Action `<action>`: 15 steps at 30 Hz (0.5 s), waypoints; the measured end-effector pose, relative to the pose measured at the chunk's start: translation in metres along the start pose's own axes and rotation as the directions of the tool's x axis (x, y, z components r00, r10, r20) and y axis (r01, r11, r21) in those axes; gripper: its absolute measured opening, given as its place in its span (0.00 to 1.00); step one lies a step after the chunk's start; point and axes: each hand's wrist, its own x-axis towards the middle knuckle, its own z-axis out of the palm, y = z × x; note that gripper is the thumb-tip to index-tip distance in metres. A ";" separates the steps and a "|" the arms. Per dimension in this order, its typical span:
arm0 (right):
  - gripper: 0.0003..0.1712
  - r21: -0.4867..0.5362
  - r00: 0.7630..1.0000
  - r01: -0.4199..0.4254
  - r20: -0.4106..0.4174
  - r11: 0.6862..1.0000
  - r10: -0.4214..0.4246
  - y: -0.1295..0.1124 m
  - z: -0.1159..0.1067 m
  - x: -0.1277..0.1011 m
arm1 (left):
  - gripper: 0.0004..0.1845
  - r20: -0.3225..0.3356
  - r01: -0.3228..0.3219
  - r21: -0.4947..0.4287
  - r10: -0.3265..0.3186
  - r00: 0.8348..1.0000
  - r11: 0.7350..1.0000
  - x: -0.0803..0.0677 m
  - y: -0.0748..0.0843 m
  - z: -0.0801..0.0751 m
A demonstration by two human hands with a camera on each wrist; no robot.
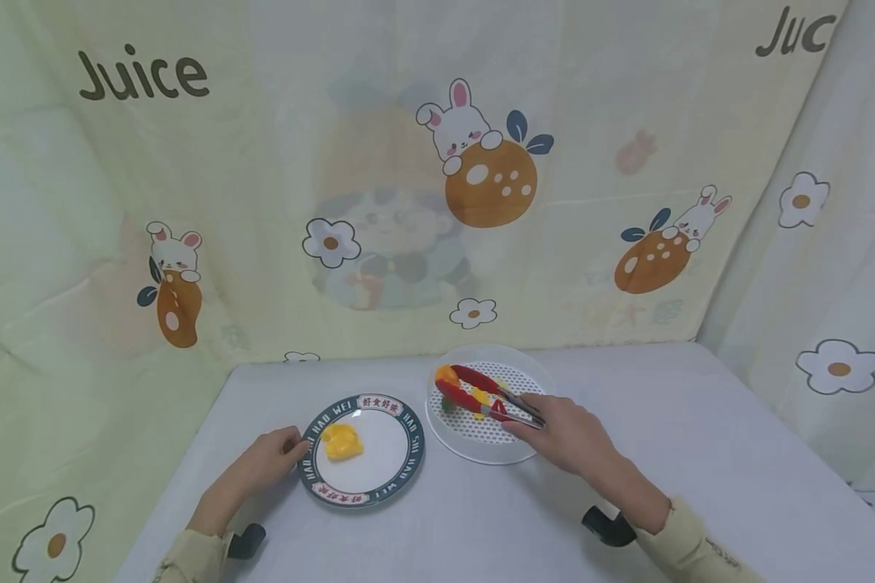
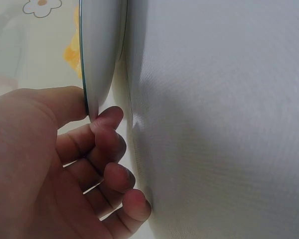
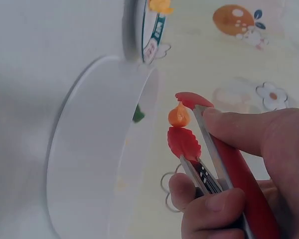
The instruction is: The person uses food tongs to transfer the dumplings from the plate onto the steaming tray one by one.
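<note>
A round plate [image 1: 403,465] with a dark lettered rim lies on the table and carries a yellow food piece [image 1: 342,442]. My left hand [image 1: 277,453] pinches the plate's left rim [image 2: 92,74], thumb on top and fingers curled below. To the right stands a clear perforated bowl [image 1: 490,448] with small colourful pieces. My right hand [image 1: 565,433] grips red-tipped tongs [image 1: 484,394]. Over the bowl [image 3: 89,149], the tong tips [image 3: 184,142] hold a small orange piece [image 3: 179,115].
A white cloth covers the table [image 1: 700,453]. Cartoon-printed curtains [image 1: 262,202] close off the back, left and right sides. Bare table surface lies in front of the plate and to the right of the bowl.
</note>
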 end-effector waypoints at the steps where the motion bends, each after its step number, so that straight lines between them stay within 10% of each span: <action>1: 0.45 -0.003 1.000 0.001 0.001 1.000 -0.001 0.003 -0.001 0.003 | 0.10 -0.001 0.001 0.002 -0.001 1.000 1.000 0.000 0.000 0.000; 15: 0.30 -0.053 0.998 -0.020 0.065 0.998 0.024 0.014 -0.004 0.054 | 0.09 0.000 0.002 -0.011 -0.002 1.000 1.000 -0.003 0.003 -0.002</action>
